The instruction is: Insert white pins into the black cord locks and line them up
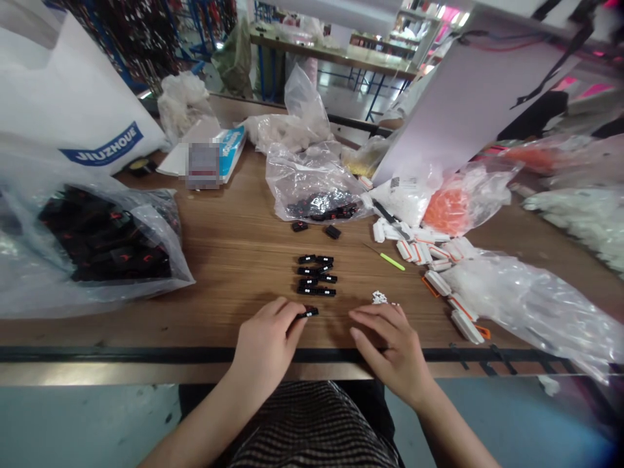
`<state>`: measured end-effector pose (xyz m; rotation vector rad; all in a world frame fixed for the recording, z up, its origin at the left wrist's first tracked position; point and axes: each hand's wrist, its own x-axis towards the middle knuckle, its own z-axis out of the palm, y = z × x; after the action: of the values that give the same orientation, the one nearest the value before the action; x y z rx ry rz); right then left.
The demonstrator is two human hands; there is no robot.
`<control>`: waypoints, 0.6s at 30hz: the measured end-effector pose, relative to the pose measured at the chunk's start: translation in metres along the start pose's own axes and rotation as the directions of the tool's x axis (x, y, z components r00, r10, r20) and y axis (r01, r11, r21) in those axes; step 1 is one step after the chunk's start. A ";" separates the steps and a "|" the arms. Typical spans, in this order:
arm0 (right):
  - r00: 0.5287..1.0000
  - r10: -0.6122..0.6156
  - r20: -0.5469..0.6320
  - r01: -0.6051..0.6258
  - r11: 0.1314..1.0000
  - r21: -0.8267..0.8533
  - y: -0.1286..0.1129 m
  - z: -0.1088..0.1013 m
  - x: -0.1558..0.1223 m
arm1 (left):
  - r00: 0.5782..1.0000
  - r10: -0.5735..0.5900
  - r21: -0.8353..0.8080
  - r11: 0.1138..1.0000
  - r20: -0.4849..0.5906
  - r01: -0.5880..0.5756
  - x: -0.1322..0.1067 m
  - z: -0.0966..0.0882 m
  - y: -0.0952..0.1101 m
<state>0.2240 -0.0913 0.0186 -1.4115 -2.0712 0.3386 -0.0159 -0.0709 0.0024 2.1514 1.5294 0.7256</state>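
Note:
My left hand (263, 341) is shut on a small black plastic part (308, 312), pinching it between thumb and fingertips. Just beyond it, several similar black parts (316, 276) lie in short rows on the wooden table (234, 260). My right hand (390, 344) rests on the table with its fingers apart and holds nothing. A little cluster of tiny white pieces (379, 298) lies just past its fingertips. Further off, two loose black parts (333, 231) lie below a clear plastic bag (316, 195) of more black parts.
A large clear bag of black parts (104, 240) lies at the left. Loose white parts with orange edges (429, 250) and a green-handled pick (392, 261) lie to the right, among plastic bags. A white carrier bag, a box and a white board stand at the back.

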 end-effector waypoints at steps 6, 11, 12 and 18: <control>0.998 0.012 -0.062 -0.020 0.993 -0.119 0.028 -0.028 0.054 | 0.997 -0.066 0.055 0.996 -0.037 0.068 0.009 -0.007 -0.011; 0.993 0.100 0.059 -0.083 0.968 -0.235 0.050 -0.013 0.135 | 0.995 -0.077 0.041 0.996 -0.060 0.080 0.010 -0.002 -0.012; 0.991 0.105 0.085 -0.081 0.966 -0.246 0.054 -0.005 0.149 | 0.994 -0.083 0.033 0.996 -0.066 0.085 0.009 -0.002 -0.012; 0.981 0.108 0.163 -0.062 0.962 -0.265 0.069 0.029 0.188 | 0.986 -0.119 -0.049 0.992 -0.119 0.114 0.008 -0.007 -0.012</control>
<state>0.2105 0.1102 0.0227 -1.6817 -2.2674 0.2417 -0.0270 -0.0598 0.0025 2.0007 1.6711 0.8539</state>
